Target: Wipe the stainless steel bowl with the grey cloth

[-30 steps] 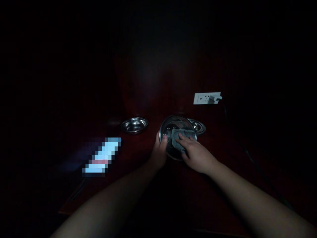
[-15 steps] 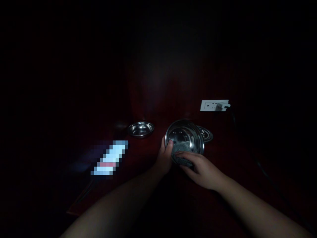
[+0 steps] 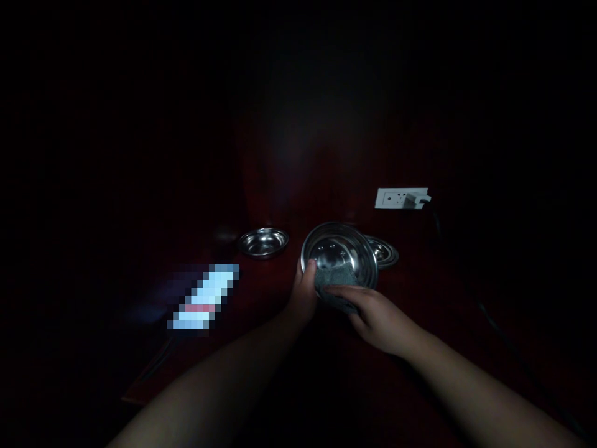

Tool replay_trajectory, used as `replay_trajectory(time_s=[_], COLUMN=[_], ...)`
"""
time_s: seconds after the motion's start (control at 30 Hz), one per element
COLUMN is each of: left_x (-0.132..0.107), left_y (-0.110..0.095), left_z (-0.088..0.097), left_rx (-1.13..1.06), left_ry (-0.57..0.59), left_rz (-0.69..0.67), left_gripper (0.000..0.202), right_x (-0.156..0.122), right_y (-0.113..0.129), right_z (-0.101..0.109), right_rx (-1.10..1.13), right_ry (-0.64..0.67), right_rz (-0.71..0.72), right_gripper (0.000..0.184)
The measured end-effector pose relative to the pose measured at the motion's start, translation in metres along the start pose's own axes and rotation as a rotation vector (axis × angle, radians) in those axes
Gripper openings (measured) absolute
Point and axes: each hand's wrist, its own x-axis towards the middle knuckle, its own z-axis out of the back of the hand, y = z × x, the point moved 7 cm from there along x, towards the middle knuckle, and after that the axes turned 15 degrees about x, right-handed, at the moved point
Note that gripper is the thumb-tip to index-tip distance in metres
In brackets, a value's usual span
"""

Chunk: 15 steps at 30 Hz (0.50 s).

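A shiny steel bowl (image 3: pixel 326 249) is tilted with its open side toward me. My left hand (image 3: pixel 304 292) grips its left rim, thumb over the edge and the other fingers mostly hidden behind. Against the lower rim and inner wall lies a dark grey-green cloth (image 3: pixel 336 278). My right hand (image 3: pixel 373 314) is closed on this cloth, pressing it to the bowl, with the fingertips partly hidden.
A shallow steel dish (image 3: pixel 264 242) stands at the left on the dark red table. Behind the bowl, to the right, are steel dishes or lids (image 3: pixel 385 252). A pixelated bright screen (image 3: pixel 205 297) lies at left. A wall socket (image 3: pixel 401 198) holds a plug with a cable.
The bowl and both hands have shifted slightly left in view. The cloth lies a little higher and flatter against the bowl's inside, and my right hand has moved with it.
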Motion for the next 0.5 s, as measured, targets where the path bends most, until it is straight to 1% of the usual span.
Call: replay_trajectory(time_s=[0.07, 0.13, 0.33, 0.4, 0.5], left_x=[0.002, 0.003, -0.005, -0.008, -0.011], left_y=[0.003, 0.004, -0.003, -0.004, -0.003], left_z=[0.002, 0.002, -0.007, -0.009, -0.013], left_rx=[0.006, 0.010, 0.037, 0.043, 0.015], left_ry=[-0.023, -0.016, 0.079, 0.099, 0.139], left_rz=[-0.005, -0.012, -0.063, -0.068, -0.019], left_gripper=[0.046, 0.047, 0.047, 0.046, 0.045], right_x=[-0.001, -0.001, -0.001, -0.001, -0.002], right_y=[0.000, 0.001, 0.009, 0.008, 0.004], right_z=[0.000, -0.001, -0.001, -0.003, -0.010], right_rx=[-0.020, -0.022, 0.038, 0.034, -0.014], right_ry=[0.008, 0.018, 0.011, 0.010, 0.040], right_rz=[-0.016, -0.015, 0.033, 0.023, -0.018], right_gripper=[0.056, 0.056, 0.046, 0.049, 0.064])
